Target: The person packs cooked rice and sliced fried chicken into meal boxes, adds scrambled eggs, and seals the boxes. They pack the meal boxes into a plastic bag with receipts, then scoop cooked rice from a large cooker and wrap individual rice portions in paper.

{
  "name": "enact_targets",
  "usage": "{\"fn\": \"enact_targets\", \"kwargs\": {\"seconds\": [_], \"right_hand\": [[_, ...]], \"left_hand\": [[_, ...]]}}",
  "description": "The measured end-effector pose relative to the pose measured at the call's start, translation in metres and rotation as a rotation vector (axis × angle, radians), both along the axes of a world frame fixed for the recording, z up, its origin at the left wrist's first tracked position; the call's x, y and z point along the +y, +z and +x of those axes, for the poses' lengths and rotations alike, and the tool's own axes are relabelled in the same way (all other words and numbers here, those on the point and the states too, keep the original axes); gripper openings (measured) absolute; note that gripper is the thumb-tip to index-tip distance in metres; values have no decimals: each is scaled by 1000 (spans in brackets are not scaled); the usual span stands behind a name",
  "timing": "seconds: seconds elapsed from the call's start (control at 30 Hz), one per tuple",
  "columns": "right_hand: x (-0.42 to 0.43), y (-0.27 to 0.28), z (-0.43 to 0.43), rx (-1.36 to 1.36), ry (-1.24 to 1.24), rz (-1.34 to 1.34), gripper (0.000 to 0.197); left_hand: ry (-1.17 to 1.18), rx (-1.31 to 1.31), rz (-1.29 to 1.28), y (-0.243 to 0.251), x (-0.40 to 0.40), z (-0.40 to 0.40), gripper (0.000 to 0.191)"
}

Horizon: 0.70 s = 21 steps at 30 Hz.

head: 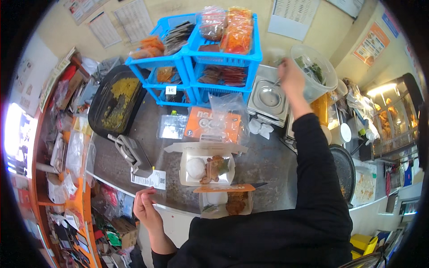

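Observation:
My right hand (292,76) is blurred at the steel food pans, beside a clear plastic tub (330,75) of green leaves. Something small shows at its fingertips, too blurred to name. Below it lies a steel pan lid (268,95). My left hand (146,206) hovers before the counter's front edge, fingers loosely bent and nothing visible in them. Between my arms stands an open paper meal box (183,179) with a white rice mound (195,168), fried chicken (211,170) and a green leaf. A second box (249,210) of rice and chicken is nearer, partly hidden by my body.
Blue stacked baskets (187,57) of sachets stand at the back. A black pan (95,114) with yellow food is left, near a grey tape dispenser (132,154) and a printed slip (147,180). An orange box (194,124) lies under plastic bags. A round black pan (348,171) sits right.

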State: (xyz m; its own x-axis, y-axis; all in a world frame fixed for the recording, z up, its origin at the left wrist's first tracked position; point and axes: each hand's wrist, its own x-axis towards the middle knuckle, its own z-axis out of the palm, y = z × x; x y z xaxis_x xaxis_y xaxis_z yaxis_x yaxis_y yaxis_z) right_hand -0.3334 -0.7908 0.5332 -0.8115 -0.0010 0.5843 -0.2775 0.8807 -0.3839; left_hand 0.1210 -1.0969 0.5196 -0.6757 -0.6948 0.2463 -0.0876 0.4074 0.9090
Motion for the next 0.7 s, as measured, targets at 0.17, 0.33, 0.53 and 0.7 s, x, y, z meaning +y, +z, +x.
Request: {"fn": "enact_targets", "kwargs": {"seconds": [0.17,0.33,0.53,0.7], "right_hand": [[82,57,-20,130,-278,177,31],[20,90,-23,276,76,277,32],[-131,138,2,-227,824,192,55],[-144,113,-65,-305,621,596,61]], "left_hand": [[60,4,-54,-10,-10,20,32],[62,114,62,-43,-10,31,8],[-145,-74,57,-57,-12,27,13],[-219,-49,219,-110,-32,39,15]]}}
